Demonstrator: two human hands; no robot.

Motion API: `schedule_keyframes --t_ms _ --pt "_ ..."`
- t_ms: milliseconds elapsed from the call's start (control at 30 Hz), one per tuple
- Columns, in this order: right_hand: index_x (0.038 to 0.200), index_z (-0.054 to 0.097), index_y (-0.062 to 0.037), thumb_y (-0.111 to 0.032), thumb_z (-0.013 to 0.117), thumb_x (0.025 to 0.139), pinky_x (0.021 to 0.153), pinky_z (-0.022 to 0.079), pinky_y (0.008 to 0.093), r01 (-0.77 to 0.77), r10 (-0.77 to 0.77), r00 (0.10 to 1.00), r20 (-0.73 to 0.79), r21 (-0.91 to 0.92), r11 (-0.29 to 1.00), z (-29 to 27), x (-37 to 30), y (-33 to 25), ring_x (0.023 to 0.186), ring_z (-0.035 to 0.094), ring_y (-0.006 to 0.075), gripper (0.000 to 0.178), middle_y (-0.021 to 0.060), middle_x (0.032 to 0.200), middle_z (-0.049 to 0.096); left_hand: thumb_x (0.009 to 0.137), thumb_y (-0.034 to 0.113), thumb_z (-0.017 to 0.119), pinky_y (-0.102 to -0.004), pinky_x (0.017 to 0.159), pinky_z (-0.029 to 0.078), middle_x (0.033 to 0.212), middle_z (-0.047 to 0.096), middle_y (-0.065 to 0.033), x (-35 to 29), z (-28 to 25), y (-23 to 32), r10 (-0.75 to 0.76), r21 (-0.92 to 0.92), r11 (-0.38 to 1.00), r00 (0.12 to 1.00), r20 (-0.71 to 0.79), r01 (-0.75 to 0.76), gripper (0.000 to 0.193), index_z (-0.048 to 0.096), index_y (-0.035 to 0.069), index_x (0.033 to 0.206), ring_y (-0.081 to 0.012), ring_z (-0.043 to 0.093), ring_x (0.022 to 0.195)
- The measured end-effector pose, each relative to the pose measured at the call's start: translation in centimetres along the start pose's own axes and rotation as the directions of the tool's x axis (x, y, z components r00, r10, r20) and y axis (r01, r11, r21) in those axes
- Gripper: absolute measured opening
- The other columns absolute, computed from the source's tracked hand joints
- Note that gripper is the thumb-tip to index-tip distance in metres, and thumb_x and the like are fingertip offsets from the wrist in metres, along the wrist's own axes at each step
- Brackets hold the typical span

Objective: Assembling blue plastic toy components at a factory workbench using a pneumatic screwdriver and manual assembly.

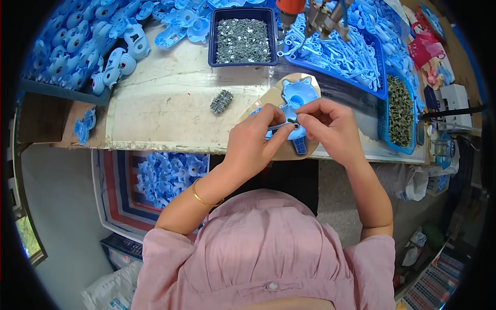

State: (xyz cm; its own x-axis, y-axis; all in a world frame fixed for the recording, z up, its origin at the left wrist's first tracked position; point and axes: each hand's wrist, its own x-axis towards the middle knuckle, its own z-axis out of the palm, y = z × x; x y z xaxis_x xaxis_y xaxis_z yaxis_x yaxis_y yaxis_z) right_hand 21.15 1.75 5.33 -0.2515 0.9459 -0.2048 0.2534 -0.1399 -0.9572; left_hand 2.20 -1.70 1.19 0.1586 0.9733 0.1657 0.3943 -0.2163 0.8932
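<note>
Head view is showing two hands meeting over one blue shell (pixel 295 106) that is lying on a tan jig (pixel 268 101) at the near edge of the bench (pixel 170 103). Left hand (pixel 254 140) is gripping a thin metal tool (pixel 280 126), its fingers curled closed around it, the tip pointing right. Right hand (pixel 330 126) is pinching a small dark part (pixel 294 122) between thumb and forefinger, right at the tool's tip and just above the shell.

One clump of grey screws (pixel 221 101) is lying loose on the bench, left of the jig. Three trays are sitting along the far side: one dark tray (pixel 212 36) holding small grey bits, one blue tray (pixel 380 77) heaped with pale blue pieces, and one tray (pixel 411 147) of dark green parts on the right. Many blue housings (pixel 77 46) are piling up at the far left. One bag of blue pieces (pixel 168 175) is sitting below the bench edge. One gold bangle (pixel 202 199) is circling the left wrist.
</note>
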Motion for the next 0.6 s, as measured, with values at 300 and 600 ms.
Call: schedule_keyframes --t_ms 300,600 --pt "0.096 0.072 0.0011 -0.004 0.068 0.09 0.059 0.047 0.0206 -0.056 0.062 0.987 0.15 -0.044 0.997 -1.5 0.3 0.1 0.067 0.06 0.0045 0.01 -0.0006 0.078 0.067 0.093 0.018 0.071 -0.0302 0.065 0.05 0.086 0.069 -0.0107 0.0 -0.7 0.0 0.041 0.059 0.997 0.993 0.109 -0.048 0.019 0.067 0.002 0.103 -0.0203 0.065 0.074" --pt "0.112 0.066 -0.0007 -0.003 0.07 0.09 0.074 0.048 0.0213 0.007 -0.013 0.951 0.308 0.02 1.0 -1.3 0.3 0.8 0.088 0.061 0.0054 0.022 0.0012 0.101 0.066 0.09 0.029 0.071 -0.0411 0.075 0.05 0.088 0.069 -0.0099 0.3 -1.7 -0.5 0.112 0.116 0.985 0.984 0.138 -0.129 0.024 0.069 0.008 0.102 -0.0306 0.063 0.087"
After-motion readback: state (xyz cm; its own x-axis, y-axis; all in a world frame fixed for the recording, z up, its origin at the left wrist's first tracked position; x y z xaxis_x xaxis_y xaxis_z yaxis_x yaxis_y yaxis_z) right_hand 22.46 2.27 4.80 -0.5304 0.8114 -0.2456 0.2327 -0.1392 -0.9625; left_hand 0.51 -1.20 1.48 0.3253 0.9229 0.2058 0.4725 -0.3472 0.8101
